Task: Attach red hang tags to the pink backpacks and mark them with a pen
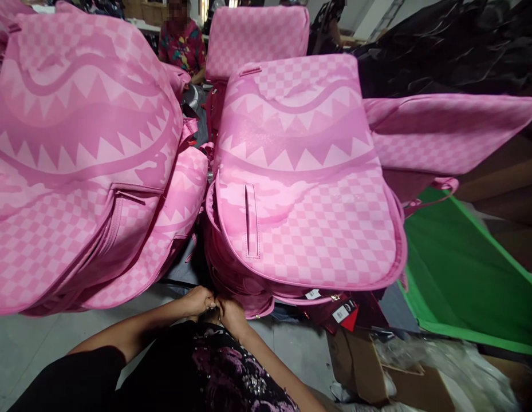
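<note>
My left hand [198, 301] and my right hand [231, 315] meet close to my body, low in the middle of the head view. Both have their fingers curled in and touching at the tips. Whatever they pinch, if anything, is too small or hidden to make out. Just beyond my right hand lies a pink checkered backpack [300, 171] with a toothed-mouth print and a slit pocket, on top of a stack of bags. To the left, a larger pink backpack [77, 131] with the same print and a zipped pocket rests over another pink bag [186, 189].
Behind stand more pink bags [257, 40], and one juts out at right [454, 134]. A green fabric panel [467, 269] lies right, above cardboard boxes [355, 360] and clear plastic [446, 366]. Tags [341, 313] hang under the stack. A person [182, 46] sits at the back.
</note>
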`<state>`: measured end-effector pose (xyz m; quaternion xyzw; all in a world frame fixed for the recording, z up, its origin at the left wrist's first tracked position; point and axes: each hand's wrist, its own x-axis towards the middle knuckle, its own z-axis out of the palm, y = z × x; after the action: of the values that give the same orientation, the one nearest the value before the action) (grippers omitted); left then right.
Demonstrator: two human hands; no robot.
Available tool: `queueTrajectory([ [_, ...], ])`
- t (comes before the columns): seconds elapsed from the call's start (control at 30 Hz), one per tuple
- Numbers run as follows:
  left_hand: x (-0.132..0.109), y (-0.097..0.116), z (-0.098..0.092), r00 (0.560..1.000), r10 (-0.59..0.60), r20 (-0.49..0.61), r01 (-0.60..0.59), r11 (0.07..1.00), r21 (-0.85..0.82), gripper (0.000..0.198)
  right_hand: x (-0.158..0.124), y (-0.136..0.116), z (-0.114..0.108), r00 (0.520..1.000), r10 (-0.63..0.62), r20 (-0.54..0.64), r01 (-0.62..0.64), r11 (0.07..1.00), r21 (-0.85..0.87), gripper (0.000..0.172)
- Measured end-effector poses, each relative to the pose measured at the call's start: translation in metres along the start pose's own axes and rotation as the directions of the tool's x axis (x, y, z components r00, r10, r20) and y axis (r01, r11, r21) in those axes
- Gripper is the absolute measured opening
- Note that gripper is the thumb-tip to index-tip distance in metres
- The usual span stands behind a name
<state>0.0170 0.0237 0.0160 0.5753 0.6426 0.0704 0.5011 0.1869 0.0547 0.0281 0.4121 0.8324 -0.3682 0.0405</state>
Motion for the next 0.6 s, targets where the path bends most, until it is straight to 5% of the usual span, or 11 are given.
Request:
queueTrajectory([
  [0.6, 0.0034, 0.0026, -0.0017, 0.998, -0.002, 0.058, -0.002, 0.998, 0.07, 0.018, 0.0014, -0.0039, 0.0005, 0.987, 0.137, 0.084, -0.137, 0.991, -0.008, 0.023],
])
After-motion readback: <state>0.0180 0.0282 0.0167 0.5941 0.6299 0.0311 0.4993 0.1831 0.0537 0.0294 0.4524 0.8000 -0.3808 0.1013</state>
